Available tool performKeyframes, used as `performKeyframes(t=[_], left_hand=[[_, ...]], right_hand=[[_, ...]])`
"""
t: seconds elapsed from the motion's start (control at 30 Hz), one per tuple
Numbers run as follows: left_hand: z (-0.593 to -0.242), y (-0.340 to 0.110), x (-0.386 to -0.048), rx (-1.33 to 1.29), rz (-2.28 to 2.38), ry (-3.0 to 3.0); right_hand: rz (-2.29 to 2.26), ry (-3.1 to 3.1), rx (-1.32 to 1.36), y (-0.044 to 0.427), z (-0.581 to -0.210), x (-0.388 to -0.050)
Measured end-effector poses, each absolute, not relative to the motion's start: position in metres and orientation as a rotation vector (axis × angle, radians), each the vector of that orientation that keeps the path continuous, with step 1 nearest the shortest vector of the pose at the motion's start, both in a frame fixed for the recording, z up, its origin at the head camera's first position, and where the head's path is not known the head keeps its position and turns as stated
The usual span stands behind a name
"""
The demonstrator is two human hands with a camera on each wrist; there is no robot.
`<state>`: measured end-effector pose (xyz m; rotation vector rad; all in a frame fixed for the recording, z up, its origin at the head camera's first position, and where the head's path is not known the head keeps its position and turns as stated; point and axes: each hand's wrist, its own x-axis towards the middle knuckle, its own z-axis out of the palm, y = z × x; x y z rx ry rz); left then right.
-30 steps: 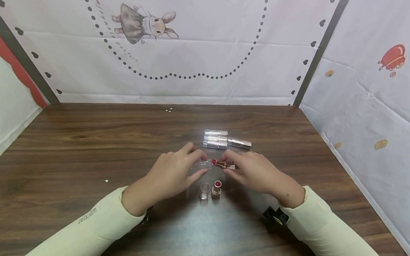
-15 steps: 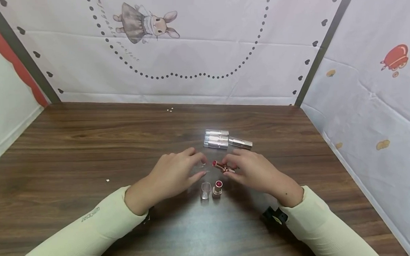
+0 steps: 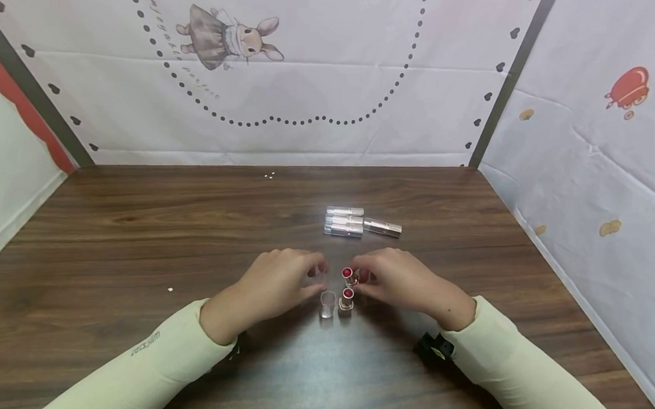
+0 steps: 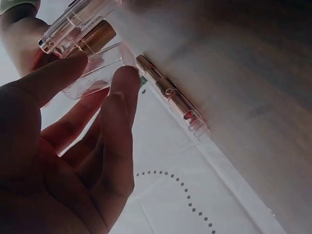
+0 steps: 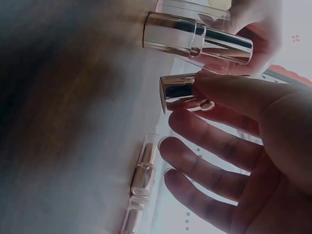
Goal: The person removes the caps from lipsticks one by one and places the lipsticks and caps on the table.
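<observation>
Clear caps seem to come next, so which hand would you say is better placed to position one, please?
Probably the left hand: it pinches a clear cap, while the right hand holds a red lipstick.

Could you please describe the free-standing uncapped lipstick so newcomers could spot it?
On the brown woodgrain table, find the gap between the left hand and right hand. At its near side, right of an upright clear plastic cap, stands a red-tipped lipstick in a metallic case. Unlike the second red lipstick behind, pinched by the right hand, it stands unheld.
</observation>
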<state>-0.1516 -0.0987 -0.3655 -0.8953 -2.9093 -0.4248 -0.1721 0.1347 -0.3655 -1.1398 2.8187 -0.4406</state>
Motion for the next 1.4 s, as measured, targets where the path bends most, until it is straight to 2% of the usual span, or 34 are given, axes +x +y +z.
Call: performKeyframes(t=[0.5,1.4], left_hand=[[-0.369,-0.096,-0.156,-0.849,-0.494,-3.042],[-0.370,-0.098,-0.154,-0.930,-0.536,-2.989]], right_hand=[[-0.525,2.729,-1.144,0.134,-0.372,-0.177],[-0.566,2.671,-1.124,0.132,-0.377,-0.178]])
